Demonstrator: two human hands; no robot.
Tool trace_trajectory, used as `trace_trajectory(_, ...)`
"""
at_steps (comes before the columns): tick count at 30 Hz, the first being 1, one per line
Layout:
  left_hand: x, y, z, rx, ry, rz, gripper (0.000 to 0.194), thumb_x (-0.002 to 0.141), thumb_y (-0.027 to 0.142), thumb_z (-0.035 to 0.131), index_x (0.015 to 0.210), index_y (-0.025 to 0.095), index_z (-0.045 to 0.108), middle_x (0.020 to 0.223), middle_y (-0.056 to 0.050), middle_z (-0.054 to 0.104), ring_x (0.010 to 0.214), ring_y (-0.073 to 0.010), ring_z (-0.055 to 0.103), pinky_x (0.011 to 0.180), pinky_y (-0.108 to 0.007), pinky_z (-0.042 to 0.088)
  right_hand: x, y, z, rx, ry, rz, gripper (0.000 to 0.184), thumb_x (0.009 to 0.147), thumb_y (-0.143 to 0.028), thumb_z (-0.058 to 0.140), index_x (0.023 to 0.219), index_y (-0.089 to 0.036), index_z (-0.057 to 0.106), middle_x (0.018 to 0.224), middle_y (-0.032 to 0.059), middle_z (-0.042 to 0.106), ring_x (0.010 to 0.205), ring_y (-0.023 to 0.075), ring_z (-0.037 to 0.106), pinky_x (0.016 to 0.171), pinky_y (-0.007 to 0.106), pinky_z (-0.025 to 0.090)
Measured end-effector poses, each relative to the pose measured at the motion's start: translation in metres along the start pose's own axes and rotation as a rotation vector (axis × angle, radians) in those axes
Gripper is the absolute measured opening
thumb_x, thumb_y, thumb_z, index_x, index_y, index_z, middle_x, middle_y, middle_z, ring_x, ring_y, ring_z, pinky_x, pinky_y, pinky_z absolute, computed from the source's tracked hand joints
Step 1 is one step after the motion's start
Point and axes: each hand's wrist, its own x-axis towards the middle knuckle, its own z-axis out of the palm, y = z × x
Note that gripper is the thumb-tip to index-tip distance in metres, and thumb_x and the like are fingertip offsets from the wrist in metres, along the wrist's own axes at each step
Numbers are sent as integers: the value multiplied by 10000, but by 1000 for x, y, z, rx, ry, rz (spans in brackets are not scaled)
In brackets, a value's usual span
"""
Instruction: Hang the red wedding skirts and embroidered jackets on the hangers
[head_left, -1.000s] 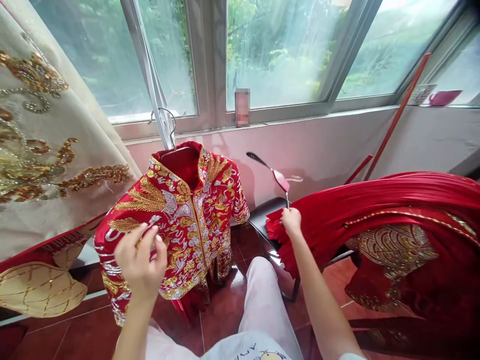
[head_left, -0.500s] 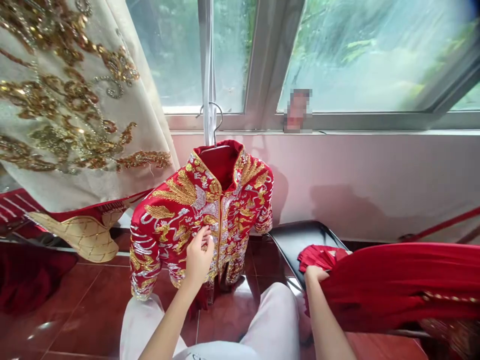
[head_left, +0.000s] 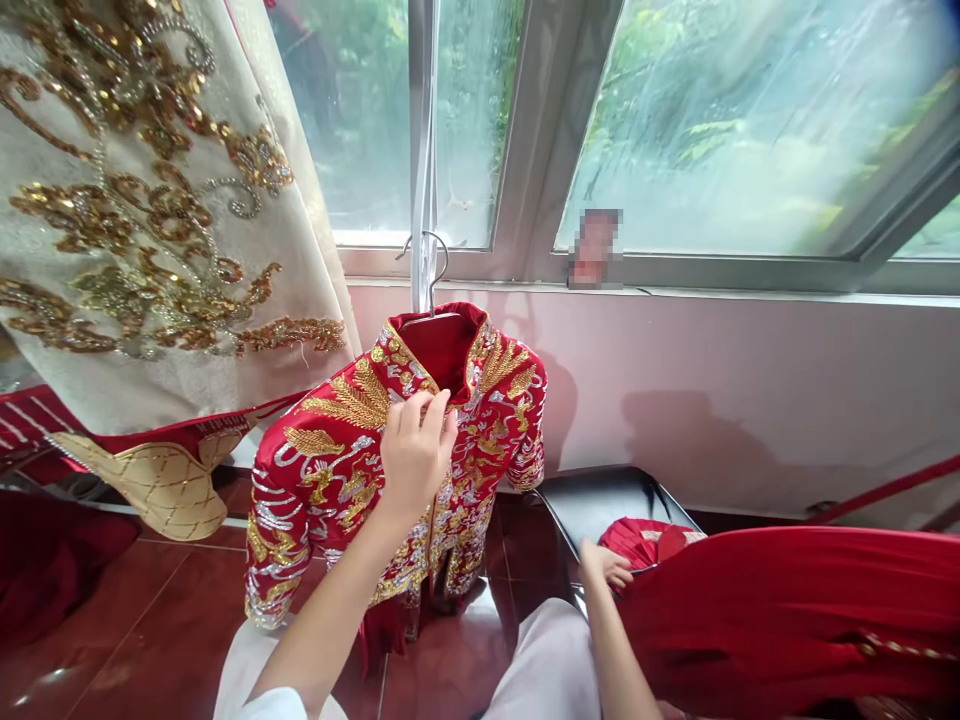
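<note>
A red stand-collar jacket point(head_left: 491, 445), thickly embroidered in gold and silver, hangs by a metal hook point(head_left: 438, 262) in front of me. My left hand point(head_left: 420, 445) is at the top of its front opening, just below the collar. The fingertips and thumb close together on the collar edge; what exactly they pinch is partly hidden by the hand. Off to the right, my right hand point(head_left: 606, 568) hovers by the front edge of a black chair, its fingers loosely apart and holding nothing. Bunched red cloth point(head_left: 634, 540) lies on the chair just beyond it.
The black chair point(head_left: 592, 492) stands against the pink wall point(head_left: 750, 430). Red draped fabric point(head_left: 765, 610) fills the lower right. At left hang a cream garment point(head_left: 300, 260) with gold sequins and a quilted beige piece point(head_left: 161, 485). Windows point(head_left: 720, 130) line the back above a sill.
My left hand has risen from the jacket's chest to its collar. My right hand has let go of the red cloth and drawn back left. The view has tipped up slightly.
</note>
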Motion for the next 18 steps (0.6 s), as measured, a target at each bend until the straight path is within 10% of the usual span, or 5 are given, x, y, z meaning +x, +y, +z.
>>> trace_trajectory(5, 19, -24, -16, 196, -116, 219, 239, 825, 276, 669, 1057, 220, 670, 1302, -150, 583, 1107, -319, 524, 885, -480, 397, -31, -95, 2, 337, 10, -32, 440, 874, -284, 446, 1276, -105, 467, 1084, 143, 625, 930, 218, 647, 753, 321, 529)
trace_trajectory(8, 18, -40, -29, 121, -214, 306, 181, 851, 176, 613, 1019, 216, 666, 1290, -133, 588, 1132, -286, 499, 901, -446, 402, -52, -177, -29, 828, -174, -415, 364, 908, -302, 457, 1238, -159, 511, 906, 61, 658, 780, 157, 641, 708, 281, 520)
trace_trajectory(11, 14, -53, -35, 22, -188, 356, 233, 869, 93, 541, 1023, 214, 666, 1258, -110, 609, 1117, -251, 489, 923, -417, 426, -61, -245, -63, 718, -262, -698, 364, 932, -291, 451, 1269, -195, 550, 655, -19, 606, 513, 105, 522, 540, 217, 435)
trace_trajectory(18, 7, -79, -29, -144, -108, 333, 209, 871, 101, 551, 980, 227, 677, 1227, -82, 630, 1121, -234, 474, 971, -436, 445, -69, -279, -90, 396, -122, -949, 226, 904, -225, 496, 938, -192, 716, 711, 33, 706, 557, 117, 602, 544, 202, 411)
